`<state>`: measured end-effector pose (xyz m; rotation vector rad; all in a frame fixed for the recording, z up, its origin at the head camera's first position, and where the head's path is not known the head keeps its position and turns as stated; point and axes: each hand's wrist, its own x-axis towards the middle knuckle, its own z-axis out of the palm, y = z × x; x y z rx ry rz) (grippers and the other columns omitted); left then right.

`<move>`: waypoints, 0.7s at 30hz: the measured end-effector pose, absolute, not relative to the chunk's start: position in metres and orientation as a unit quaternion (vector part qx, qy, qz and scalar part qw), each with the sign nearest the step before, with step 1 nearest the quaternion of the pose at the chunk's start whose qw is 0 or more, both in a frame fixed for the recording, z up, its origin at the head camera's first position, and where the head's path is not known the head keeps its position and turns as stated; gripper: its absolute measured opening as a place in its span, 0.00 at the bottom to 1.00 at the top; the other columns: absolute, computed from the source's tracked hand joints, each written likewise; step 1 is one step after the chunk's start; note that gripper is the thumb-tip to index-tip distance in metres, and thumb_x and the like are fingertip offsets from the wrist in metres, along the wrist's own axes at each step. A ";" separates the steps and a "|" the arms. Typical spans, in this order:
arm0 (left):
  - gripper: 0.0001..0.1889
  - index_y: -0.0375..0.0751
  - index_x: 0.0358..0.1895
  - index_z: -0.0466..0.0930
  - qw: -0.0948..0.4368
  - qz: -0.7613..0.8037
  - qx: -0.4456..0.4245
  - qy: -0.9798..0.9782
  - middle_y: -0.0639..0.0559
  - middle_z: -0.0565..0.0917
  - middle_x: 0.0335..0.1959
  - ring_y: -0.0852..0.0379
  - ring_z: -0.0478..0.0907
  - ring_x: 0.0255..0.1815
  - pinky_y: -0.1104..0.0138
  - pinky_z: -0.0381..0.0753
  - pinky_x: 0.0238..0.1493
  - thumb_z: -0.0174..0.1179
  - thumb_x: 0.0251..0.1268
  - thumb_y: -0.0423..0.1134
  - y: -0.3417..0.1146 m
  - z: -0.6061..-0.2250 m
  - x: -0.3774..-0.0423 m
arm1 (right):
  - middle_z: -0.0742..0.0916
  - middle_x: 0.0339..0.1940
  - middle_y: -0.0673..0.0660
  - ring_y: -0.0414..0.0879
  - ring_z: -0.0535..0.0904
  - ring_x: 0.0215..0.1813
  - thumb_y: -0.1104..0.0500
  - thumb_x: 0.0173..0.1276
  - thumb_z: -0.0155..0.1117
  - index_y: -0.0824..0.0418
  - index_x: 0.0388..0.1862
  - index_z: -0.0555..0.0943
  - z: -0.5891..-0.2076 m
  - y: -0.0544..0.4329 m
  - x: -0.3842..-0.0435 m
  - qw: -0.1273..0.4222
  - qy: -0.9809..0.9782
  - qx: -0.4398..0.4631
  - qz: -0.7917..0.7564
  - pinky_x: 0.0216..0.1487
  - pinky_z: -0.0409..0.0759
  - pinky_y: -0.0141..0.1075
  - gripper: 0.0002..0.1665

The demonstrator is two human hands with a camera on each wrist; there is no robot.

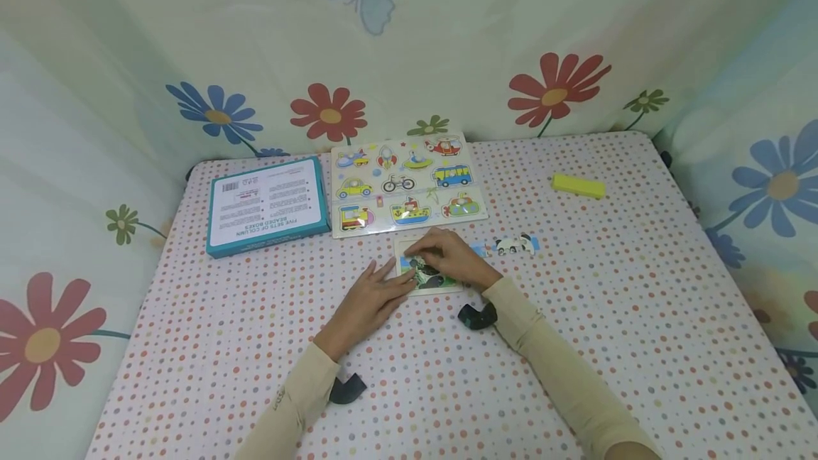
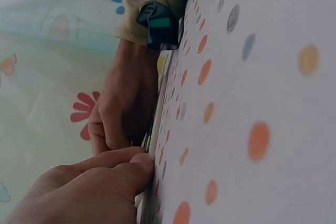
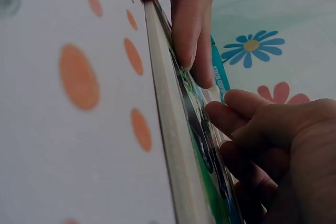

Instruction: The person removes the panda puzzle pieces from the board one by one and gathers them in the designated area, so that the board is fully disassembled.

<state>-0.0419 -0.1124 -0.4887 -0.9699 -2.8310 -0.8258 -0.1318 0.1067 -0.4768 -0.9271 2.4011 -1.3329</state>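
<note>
A small wooden puzzle board (image 1: 437,292) with a green and black-and-white picture lies flat under both hands. Its pale edge (image 3: 167,124) runs through the right wrist view. My left hand (image 1: 373,298) rests at the board's left side, fingers extended over the picture and thumb at the near edge. Over the board's upper part, my right hand (image 1: 450,258) bends its fingers down to the picture; I cannot tell whether a piece is between its fingertips. Loose puzzle pieces (image 1: 516,245) with panda pictures lie just right of that hand.
Behind the hands lies a larger vehicle puzzle board (image 1: 371,227), with a teal-and-white box (image 1: 268,206) at its left. A yellow block (image 1: 578,186) lies at the back right. The dotted tablecloth (image 1: 224,346) reaches the flowered curtain (image 1: 447,41).
</note>
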 end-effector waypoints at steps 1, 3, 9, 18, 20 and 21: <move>0.18 0.54 0.62 0.77 0.019 -0.267 -0.313 -0.911 0.64 0.71 0.66 0.48 0.58 0.74 0.48 0.50 0.74 0.56 0.70 0.42 -0.113 -0.489 -0.042 | 0.87 0.41 0.46 0.39 0.75 0.40 0.69 0.68 0.57 0.55 0.45 0.87 -0.477 0.107 -0.132 0.124 0.822 -0.317 -0.457 0.43 0.73 0.35 0.16; 0.19 0.54 0.62 0.76 0.018 -0.270 -0.315 -0.909 0.64 0.71 0.66 0.48 0.58 0.74 0.48 0.50 0.74 0.56 0.70 0.41 -0.113 -0.489 -0.042 | 0.87 0.40 0.47 0.40 0.74 0.39 0.70 0.68 0.55 0.55 0.45 0.87 -0.477 0.106 -0.132 0.128 0.820 -0.317 -0.460 0.42 0.72 0.35 0.17; 0.20 0.54 0.64 0.75 0.005 -0.277 -0.319 -0.906 0.64 0.70 0.66 0.47 0.55 0.75 0.46 0.48 0.74 0.56 0.70 0.38 -0.112 -0.488 -0.043 | 0.86 0.42 0.48 0.41 0.72 0.38 0.72 0.68 0.52 0.56 0.46 0.86 -0.478 0.107 -0.133 0.137 0.812 -0.310 -0.475 0.40 0.71 0.34 0.20; 0.28 0.52 0.69 0.69 -0.004 -0.225 -0.340 -0.913 0.61 0.64 0.72 0.44 0.48 0.77 0.42 0.44 0.73 0.56 0.67 0.29 -0.099 -0.486 -0.032 | 0.86 0.42 0.51 0.43 0.71 0.38 0.73 0.68 0.50 0.57 0.46 0.86 -0.479 0.107 -0.134 0.145 0.809 -0.303 -0.483 0.41 0.70 0.36 0.21; 0.28 0.50 0.70 0.67 0.001 -0.209 -0.346 -0.915 0.59 0.63 0.73 0.45 0.48 0.77 0.42 0.44 0.74 0.56 0.67 0.30 -0.097 -0.486 -0.029 | 0.86 0.42 0.51 0.44 0.72 0.39 0.73 0.68 0.50 0.57 0.46 0.86 -0.479 0.107 -0.134 0.151 0.807 -0.300 -0.485 0.42 0.70 0.36 0.21; 0.28 0.51 0.70 0.67 0.004 -0.205 -0.347 -0.915 0.60 0.63 0.73 0.46 0.49 0.77 0.43 0.44 0.74 0.55 0.67 0.30 -0.096 -0.487 -0.028 | 0.86 0.42 0.51 0.44 0.72 0.39 0.73 0.68 0.50 0.57 0.46 0.86 -0.479 0.107 -0.133 0.153 0.808 -0.299 -0.485 0.42 0.70 0.36 0.21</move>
